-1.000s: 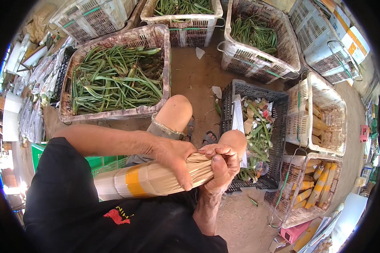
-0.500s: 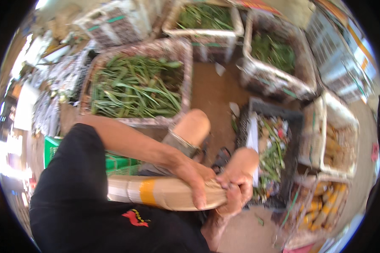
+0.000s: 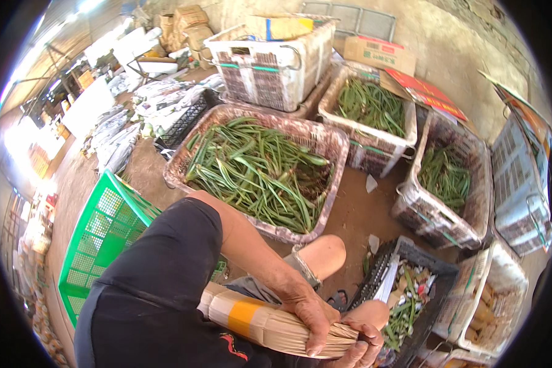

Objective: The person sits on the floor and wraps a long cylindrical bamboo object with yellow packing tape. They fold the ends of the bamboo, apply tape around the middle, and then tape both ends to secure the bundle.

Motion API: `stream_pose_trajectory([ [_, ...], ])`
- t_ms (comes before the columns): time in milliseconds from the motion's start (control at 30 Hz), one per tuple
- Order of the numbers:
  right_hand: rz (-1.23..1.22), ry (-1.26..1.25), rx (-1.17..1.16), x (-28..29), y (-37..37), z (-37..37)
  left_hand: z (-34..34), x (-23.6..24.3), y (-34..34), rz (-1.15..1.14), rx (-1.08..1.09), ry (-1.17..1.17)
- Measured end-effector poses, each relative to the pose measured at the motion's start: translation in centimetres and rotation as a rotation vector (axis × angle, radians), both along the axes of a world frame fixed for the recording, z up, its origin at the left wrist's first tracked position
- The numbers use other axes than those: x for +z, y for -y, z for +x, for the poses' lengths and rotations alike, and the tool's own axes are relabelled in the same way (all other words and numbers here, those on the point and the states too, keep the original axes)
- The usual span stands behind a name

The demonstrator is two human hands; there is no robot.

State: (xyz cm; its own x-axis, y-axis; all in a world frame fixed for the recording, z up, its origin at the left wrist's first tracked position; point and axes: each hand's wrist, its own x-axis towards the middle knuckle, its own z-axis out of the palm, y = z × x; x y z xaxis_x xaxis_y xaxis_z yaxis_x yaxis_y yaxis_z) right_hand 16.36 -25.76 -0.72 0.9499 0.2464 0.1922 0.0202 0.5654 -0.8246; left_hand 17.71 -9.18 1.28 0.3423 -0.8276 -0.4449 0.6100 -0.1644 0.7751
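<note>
clothing: black short-sleeved shirt point(image 3: 159, 276) (small red-and-yellow emblem near the hem) | shorts: grey, cuffed point(image 3: 303, 270) | forearms and knees: bare

One bundle point(image 3: 270, 324), perhaps three leaf-filled crates point(image 3: 325, 142).

Both hands grip a taped bundle of thin sticks point(image 3: 270, 325): left hand point(image 3: 310, 313) on top, right hand point(image 3: 362, 346) beneath its end.
</note>
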Motion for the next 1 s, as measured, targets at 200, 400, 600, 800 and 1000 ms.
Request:
stream_pose_trajectory([
  [200,-0.091,0.182,-0.051,0.5,-2.6,2.9,0.7,-0.6,-0.4,-0.013,0.019,0.031],
  [400,-0.117,0.319,-0.11,0.4,-3.2,3.4,0.6,-0.5,0.7,-0.048,0.054,0.046],
  [600,-0.194,0.494,-0.174,-0.5,-2.9,3.9,1.0,-1.0,0.2,-0.126,0.04,0.057],
  [800,-0.169,0.545,-0.216,-2.6,-1.5,3.3,0.8,-0.4,-1.2,-0.134,0.047,0.044],
  [1000,-0.177,0.393,-0.032,-0.1,-2.0,2.5,0.8,-0.2,-1.8,-0.171,0.061,0.018],
])
